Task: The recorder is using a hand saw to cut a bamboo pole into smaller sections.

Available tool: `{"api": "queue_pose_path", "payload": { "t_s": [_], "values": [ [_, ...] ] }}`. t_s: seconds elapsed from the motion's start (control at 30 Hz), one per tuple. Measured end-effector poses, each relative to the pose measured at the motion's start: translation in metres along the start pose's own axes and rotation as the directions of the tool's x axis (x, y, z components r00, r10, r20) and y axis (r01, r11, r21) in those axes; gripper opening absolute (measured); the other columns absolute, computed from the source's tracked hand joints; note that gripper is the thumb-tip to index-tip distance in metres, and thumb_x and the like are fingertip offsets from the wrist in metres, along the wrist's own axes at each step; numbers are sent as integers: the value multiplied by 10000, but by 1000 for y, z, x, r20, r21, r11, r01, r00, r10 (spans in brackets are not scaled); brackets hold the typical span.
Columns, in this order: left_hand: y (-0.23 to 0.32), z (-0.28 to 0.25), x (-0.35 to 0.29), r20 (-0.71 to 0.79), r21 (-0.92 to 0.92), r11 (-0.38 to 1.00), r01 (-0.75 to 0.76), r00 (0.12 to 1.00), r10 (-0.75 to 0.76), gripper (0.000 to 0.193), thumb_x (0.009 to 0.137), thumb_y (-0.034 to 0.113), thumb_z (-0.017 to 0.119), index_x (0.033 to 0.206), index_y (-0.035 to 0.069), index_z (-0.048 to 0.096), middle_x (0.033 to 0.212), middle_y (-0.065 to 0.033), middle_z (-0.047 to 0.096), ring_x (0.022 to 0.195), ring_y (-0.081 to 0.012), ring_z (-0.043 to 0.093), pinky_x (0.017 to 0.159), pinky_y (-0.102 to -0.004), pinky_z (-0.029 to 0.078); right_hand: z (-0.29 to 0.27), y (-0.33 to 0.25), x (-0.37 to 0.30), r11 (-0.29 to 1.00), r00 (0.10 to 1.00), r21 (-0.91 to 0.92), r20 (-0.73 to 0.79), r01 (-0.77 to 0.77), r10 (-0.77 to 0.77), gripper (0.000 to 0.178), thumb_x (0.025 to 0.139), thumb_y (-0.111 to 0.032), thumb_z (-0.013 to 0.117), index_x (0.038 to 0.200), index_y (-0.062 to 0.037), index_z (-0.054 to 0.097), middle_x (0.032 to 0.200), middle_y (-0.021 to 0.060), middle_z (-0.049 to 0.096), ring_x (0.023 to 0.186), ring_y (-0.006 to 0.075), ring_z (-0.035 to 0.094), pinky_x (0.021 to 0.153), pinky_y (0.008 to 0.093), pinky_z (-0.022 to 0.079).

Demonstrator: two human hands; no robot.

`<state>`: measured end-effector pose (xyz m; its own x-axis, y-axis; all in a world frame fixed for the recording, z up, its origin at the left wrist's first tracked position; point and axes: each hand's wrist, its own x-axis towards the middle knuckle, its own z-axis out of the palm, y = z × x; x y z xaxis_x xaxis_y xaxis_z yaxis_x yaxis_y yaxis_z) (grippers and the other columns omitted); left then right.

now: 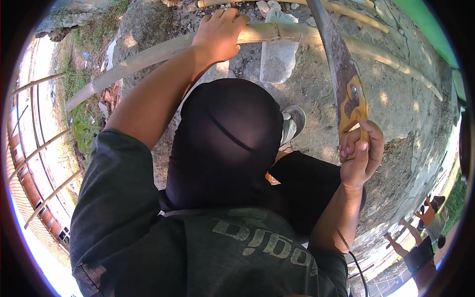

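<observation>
A long bamboo pole (307,35) runs across the far part of the view, bending toward the right through the lens. My left hand (220,34) lies over it left of the middle, fingers curled across the top. In my right hand (361,151) is a handsaw (341,64) with a yellow handle, my fingers wrapped round the grip. Its worn, brownish blade points away from me and crosses over the pole right of my left hand. I cannot tell whether the teeth touch the bamboo. Beneath the pole lies a pale stone block (278,67).
Another bamboo pole (356,15) lies farther off on the rough concrete ground (396,114). Dark cloth covers a bent knee (227,123) between my arms, near a sandalled foot (296,123). Other people (420,255) are at the lower right. Thin poles (39,138) stand at left.
</observation>
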<state>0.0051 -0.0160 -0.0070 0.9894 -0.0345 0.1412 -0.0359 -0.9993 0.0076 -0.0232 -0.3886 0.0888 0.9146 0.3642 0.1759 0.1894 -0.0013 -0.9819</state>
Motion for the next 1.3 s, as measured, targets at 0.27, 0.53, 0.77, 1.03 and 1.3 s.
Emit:
{"api": "queue_pose_path", "payload": {
  "t_s": [0.27, 0.53, 0.77, 1.03, 1.3],
  "values": [
    [-6, 13, 9, 258, -83, 982, 169, 956, -142, 485, 790, 186, 728, 1239, 130, 556, 1110, -123, 661, 1041, -333, 663, 869, -470, 539, 0, 2, 2, 1000, 1000, 14, 19, 16, -16, 463, 1019, -369, 567, 1233, 39, 533, 638, -36, 425, 523, 43, 364, 472, 201, 323],
    [-21, 5, -2, 253, -64, 990, 129, 961, -109, 351, 806, 145, 661, 1144, 87, 588, 1066, -130, 693, 1000, -339, 686, 842, -471, 558, 2, -6, 1, 993, 997, 115, 75, -25, 17, 387, 1037, -294, 541, 1230, 41, 534, 642, -35, 428, 519, 40, 358, 476, 200, 321],
    [-17, 2, 9, 320, -102, 981, 163, 939, -123, 368, 794, 144, 675, 1152, 96, 610, 1068, -141, 700, 1003, -331, 689, 847, -462, 560, 8, -4, -1, 991, 992, 114, 113, -76, 63, 325, 1052, -233, 508, 1227, 38, 542, 645, -33, 420, 524, 37, 350, 473, 199, 317],
    [-13, -8, 14, 399, -93, 973, 213, 903, -160, 428, 787, 160, 691, 1201, 102, 600, 1077, -134, 695, 1006, -335, 679, 859, -463, 547, 7, -8, -3, 984, 992, 144, 90, -103, 91, 310, 1057, -242, 493, 1220, 18, 538, 645, -28, 416, 524, 42, 344, 468, 197, 318],
    [-15, -2, 16, 411, -102, 968, 228, 896, -168, 401, 788, 159, 670, 1179, 97, 609, 1065, -140, 700, 986, -333, 686, 838, -466, 552, 5, -15, -7, 979, 988, 159, 100, -129, 114, 314, 1059, -244, 470, 1230, 13, 530, 638, -18, 407, 514, 47, 339, 465, 199, 307]
  ]
}}
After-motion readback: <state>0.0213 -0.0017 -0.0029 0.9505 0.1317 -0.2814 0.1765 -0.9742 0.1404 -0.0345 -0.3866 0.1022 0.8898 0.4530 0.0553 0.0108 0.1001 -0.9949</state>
